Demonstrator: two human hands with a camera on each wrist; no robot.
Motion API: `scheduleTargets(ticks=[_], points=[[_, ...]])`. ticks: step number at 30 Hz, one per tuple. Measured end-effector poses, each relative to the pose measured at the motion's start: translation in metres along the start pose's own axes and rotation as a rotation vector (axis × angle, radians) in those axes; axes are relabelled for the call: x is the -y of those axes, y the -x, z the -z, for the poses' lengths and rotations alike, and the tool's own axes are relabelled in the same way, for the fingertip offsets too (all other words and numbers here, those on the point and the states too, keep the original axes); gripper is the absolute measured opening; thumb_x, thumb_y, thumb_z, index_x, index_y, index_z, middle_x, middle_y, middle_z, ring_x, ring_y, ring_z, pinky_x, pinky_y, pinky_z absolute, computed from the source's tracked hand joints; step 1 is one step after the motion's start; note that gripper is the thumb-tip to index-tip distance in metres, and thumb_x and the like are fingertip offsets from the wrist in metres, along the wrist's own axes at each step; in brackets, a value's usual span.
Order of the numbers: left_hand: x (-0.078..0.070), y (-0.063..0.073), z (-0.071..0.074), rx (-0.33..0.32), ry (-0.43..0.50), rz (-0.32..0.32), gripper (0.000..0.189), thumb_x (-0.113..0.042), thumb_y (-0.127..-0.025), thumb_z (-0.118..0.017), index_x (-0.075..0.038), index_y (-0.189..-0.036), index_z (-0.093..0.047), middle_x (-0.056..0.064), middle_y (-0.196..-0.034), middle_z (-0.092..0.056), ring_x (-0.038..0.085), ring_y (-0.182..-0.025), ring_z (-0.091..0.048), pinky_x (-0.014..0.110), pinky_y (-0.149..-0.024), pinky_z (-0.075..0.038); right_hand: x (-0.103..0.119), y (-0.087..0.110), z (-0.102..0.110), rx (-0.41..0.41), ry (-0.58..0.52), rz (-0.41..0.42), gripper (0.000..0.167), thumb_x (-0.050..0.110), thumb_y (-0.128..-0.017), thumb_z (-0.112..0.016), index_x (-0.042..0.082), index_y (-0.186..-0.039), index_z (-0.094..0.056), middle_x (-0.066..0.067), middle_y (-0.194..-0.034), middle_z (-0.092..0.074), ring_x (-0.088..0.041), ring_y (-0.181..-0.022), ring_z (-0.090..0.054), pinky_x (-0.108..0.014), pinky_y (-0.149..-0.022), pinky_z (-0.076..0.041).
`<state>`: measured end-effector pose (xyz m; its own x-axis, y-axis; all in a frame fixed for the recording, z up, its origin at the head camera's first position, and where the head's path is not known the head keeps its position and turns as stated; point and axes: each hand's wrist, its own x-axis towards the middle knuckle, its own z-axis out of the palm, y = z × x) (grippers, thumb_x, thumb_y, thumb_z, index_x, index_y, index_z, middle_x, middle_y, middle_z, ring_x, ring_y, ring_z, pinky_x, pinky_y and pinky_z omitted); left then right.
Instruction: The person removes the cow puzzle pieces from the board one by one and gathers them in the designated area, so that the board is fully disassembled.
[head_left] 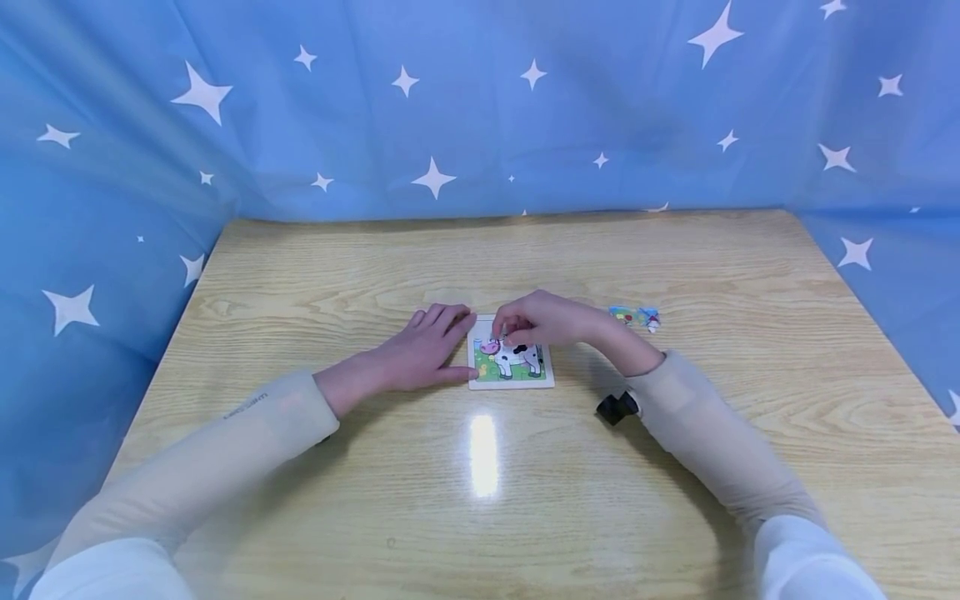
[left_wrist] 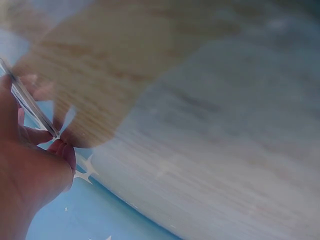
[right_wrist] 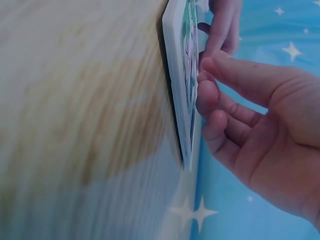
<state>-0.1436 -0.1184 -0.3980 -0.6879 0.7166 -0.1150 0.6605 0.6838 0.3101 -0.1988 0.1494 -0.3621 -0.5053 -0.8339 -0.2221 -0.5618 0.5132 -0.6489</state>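
A small jigsaw puzzle [head_left: 512, 385] with a pale frame and a spotted cow picture lies flat on the table. My left hand [head_left: 423, 350] rests at its left side, thumb by the lower corner and straight fingers by the upper corner. Over the puzzle's upper part, my right hand [head_left: 543, 318] bends its fingers down to the picture. In the right wrist view, the right thumb and fingertips [right_wrist: 208, 96] come close together right at the puzzle's face. I cannot tell whether they pinch a piece. The right hand hides part of the picture's top.
Loose puzzle pieces [head_left: 649, 318] with colourful print lie on the wooden table [head_left: 390, 492], beyond the right forearm. A black wrist device [head_left: 618, 408] sits under the right sleeve. Blue star-print curtains [head_left: 480, 108] hang along the table's back and sides.
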Motion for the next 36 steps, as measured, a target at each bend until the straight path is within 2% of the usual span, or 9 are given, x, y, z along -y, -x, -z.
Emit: scheduleTargets(ticks=[7,16,22,36], points=[[0.0,0.0,0.001,-0.004,-0.003,0.001,0.09,-0.054,-0.111,-0.061,0.007,-0.17,-0.031,0.025,-0.174,-0.03,0.041,-0.156,-0.031,0.058,-0.124,-0.032,0.001,-0.004,-0.002,-0.001,-0.006,0.003,0.015,0.003,-0.107,-0.071,-0.002,-0.121,-0.073,-0.003,-0.09,-0.072,-0.011,-0.076,-0.061,-0.033,-0.078,-0.051],[0.002,-0.002,0.0,-0.004,0.011,-0.004,0.089,-0.053,-0.111,-0.063,0.006,-0.17,-0.031,0.024,-0.174,-0.03,0.041,-0.156,-0.03,0.059,-0.124,-0.032,0.004,-0.006,-0.002,0.013,-0.025,0.006,0.022,0.005,-0.1,-0.082,-0.002,-0.118,-0.071,0.0,-0.085,-0.067,-0.009,-0.073,-0.056,-0.029,-0.074,-0.05],[0.001,-0.002,0.001,-0.005,0.015,-0.005,0.089,-0.052,-0.112,-0.062,0.006,-0.17,-0.031,0.025,-0.174,-0.03,0.042,-0.157,-0.03,0.059,-0.124,-0.032,0.006,-0.007,-0.004,0.008,-0.023,-0.04,0.026,0.004,-0.098,-0.085,-0.001,-0.12,-0.071,-0.002,-0.086,-0.067,-0.011,-0.074,-0.058,-0.03,-0.075,-0.051],[0.0,0.001,0.0,-0.001,0.01,-0.004,0.088,-0.051,-0.112,-0.062,0.007,-0.17,-0.031,0.026,-0.173,-0.03,0.042,-0.156,-0.031,0.058,-0.123,-0.031,0.014,-0.013,-0.009,0.055,-0.014,-0.131,0.028,0.001,-0.099,-0.082,0.0,-0.124,-0.068,-0.005,-0.091,-0.066,-0.014,-0.079,-0.058,-0.031,-0.078,-0.051]])
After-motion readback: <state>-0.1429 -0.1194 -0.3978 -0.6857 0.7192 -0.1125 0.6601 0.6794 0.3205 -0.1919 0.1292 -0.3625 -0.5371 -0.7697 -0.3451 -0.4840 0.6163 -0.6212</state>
